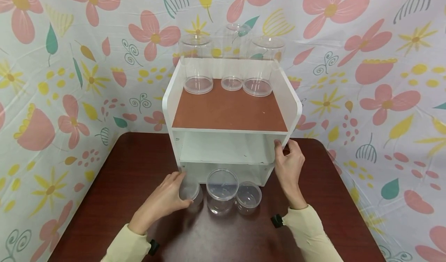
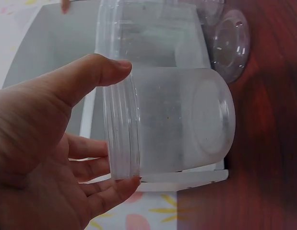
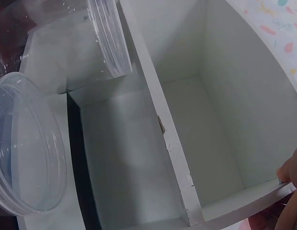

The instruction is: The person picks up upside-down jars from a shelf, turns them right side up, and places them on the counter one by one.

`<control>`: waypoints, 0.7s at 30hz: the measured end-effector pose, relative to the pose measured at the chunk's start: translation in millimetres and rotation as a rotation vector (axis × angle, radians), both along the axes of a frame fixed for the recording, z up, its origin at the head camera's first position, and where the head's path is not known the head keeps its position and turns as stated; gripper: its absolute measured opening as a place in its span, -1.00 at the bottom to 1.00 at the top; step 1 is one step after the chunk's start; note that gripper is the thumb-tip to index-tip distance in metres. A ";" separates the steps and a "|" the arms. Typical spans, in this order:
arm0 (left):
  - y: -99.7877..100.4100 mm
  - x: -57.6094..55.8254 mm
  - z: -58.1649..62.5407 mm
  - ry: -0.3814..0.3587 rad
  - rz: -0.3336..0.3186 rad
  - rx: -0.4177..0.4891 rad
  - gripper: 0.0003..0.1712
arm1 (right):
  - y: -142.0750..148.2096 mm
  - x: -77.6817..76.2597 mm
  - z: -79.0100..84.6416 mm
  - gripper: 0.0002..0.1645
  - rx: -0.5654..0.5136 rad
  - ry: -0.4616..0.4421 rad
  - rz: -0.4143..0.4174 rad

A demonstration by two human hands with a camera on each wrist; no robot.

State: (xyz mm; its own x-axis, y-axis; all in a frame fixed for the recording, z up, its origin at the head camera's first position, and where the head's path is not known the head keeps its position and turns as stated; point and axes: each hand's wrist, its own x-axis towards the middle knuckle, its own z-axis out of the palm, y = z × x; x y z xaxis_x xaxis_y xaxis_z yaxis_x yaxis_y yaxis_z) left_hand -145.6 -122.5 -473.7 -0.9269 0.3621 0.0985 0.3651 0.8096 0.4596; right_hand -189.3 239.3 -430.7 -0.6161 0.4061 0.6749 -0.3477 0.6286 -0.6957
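My left hand (image 1: 163,200) grips a clear plastic jar (image 2: 172,120) at its rim, thumb on one side and fingertips on the other. The jar stands at the left of a row in front of a small white shelf unit (image 1: 168,111). Beside it are a taller clear jar (image 1: 222,188) in the middle and a smaller clear jar (image 1: 248,196) on the right. With thumb and fingers, my right hand (image 1: 289,167) pinches the front edge of the unit's right side panel (image 3: 244,201); part of these fingers is hidden behind the panel.
Three clear containers, a left one (image 1: 198,84), a narrow middle one (image 1: 232,83) and a right one (image 1: 258,87), stand on the unit's brown top shelf (image 1: 230,111). The unit rests on a dark red-brown table (image 1: 139,169). Flower-patterned cloth (image 1: 104,52) hangs behind and at both sides.
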 end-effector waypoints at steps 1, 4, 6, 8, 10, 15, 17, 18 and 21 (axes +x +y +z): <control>0.8 0.1 -1.5 -0.005 0.000 -0.001 0.07 | 0.1 -0.1 0.0 -0.83 0.001 -0.002 0.000; 3.6 -0.1 -6.2 -0.009 0.000 -0.001 0.06 | 0.5 -0.3 -0.1 -0.83 0.006 -0.006 -0.006; 5.6 -0.8 -9.0 -0.009 -0.002 -0.002 0.06 | 0.5 -0.1 -0.2 -0.83 0.007 -0.004 -0.002; 7.5 -1.3 -10.8 -0.011 -0.004 -0.002 0.06 | 0.6 0.2 -0.5 -0.83 0.007 0.003 0.003; 9.0 -1.7 -12.6 -0.010 -0.004 -0.001 0.06 | 0.5 0.3 -0.7 -0.82 0.007 0.009 0.010; 12.4 -3.4 -17.8 -0.005 -0.009 0.004 0.07 | 0.4 0.4 -0.5 -0.82 0.001 0.016 0.018; 13.6 -3.9 -20.0 -0.003 -0.014 0.007 0.08 | 0.4 0.4 -0.4 -0.82 -0.001 0.020 0.019; 14.1 -4.2 -21.2 -0.006 -0.017 0.007 0.09 | 0.4 0.4 -0.3 -0.82 -0.001 0.022 0.020; 15.6 -4.6 -24.2 -0.011 -0.021 0.007 0.10 | 0.2 0.5 -0.2 -0.82 0.000 0.023 0.025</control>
